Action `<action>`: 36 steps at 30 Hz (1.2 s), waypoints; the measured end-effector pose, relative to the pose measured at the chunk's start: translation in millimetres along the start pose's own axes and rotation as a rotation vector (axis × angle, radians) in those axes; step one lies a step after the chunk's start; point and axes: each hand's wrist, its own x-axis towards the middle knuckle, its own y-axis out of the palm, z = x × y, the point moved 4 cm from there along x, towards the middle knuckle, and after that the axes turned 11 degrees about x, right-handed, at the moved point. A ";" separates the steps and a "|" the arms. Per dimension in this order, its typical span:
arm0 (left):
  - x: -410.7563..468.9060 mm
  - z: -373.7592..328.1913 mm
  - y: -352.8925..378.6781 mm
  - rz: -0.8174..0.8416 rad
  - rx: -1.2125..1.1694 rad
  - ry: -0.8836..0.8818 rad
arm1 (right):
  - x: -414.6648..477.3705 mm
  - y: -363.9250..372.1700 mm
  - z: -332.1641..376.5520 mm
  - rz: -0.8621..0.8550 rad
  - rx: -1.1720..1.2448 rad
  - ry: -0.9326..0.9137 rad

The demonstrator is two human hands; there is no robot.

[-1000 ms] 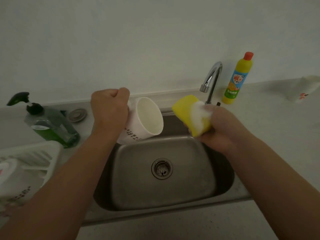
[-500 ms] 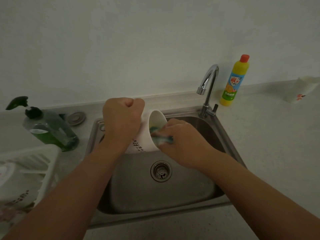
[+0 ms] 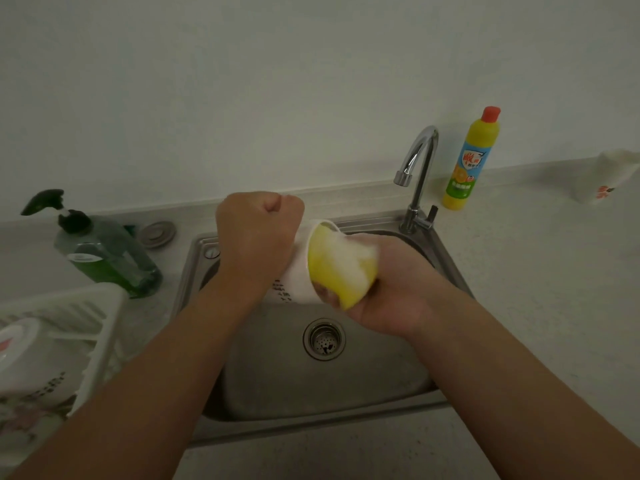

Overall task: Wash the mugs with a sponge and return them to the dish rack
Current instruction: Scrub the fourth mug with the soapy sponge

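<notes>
A white mug (image 3: pixel 294 282) with dark print lies tilted on its side above the steel sink (image 3: pixel 194 271), its mouth facing right. My left hand (image 3: pixel 256 237) grips it in a fist, probably by the hidden handle. My right hand (image 3: pixel 391 289) holds a yellow sponge (image 3: pixel 337 271) covered in white foam, pressed against the mug's mouth. The mug's inside is hidden by the sponge. A white dish rack (image 3: pixel 93 327) stands at the left, with another white mug (image 3: pixel 31 368) lying in it.
A green soap pump bottle (image 3: pixel 104 258) stands left of the sink, a round metal drain plug (image 3: pixel 156 233) beside it. The tap (image 3: pixel 417 174) and a yellow detergent bottle (image 3: pixel 471 161) are at the back right. A white printed object (image 3: pixel 602 178) lies on the counter far right.
One second ago the sponge was held apart to the right of the mug. It then went inside the mug, and now its yellow, foamy side shows at the mouth with my right hand turned palm up.
</notes>
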 end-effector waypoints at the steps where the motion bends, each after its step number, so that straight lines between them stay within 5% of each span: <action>1: 1.7 1.5 -1.7 -0.014 0.008 -0.015 | -1.4 -1.6 2.5 0.017 0.034 -0.002; 7: 5.9 10.4 -7.2 -0.033 0.044 -0.043 | 0.4 -19.5 21.2 -0.087 -0.163 -0.267; 14: 4.3 6.1 2.3 0.019 -0.013 -0.067 | 3.6 -18.6 21.0 -0.157 -0.273 -0.297; 19: -1.5 -5.9 14.9 0.041 -0.006 -0.098 | 10.0 -0.2 18.9 -0.290 -0.580 -0.461; 22: 4.5 -6.1 11.6 -0.006 -0.078 -0.100 | 7.7 16.6 17.0 -0.132 -0.781 -0.421; 27: 12.9 -9.7 4.4 0.046 -0.114 -0.031 | -5.6 38.3 14.9 0.235 -1.537 -0.362; 31: 18.0 -0.7 12.2 0.186 -0.217 -0.179 | -6.8 38.4 18.9 0.429 -2.172 -0.381; 34: 15.5 -9.7 19.8 0.314 -0.218 -0.105 | -8.4 43.2 2.4 0.620 -2.466 -0.566; 36: 12.6 -20.0 22.0 0.379 -0.196 0.003 | -15.0 47.9 -0.6 0.588 -2.613 -0.458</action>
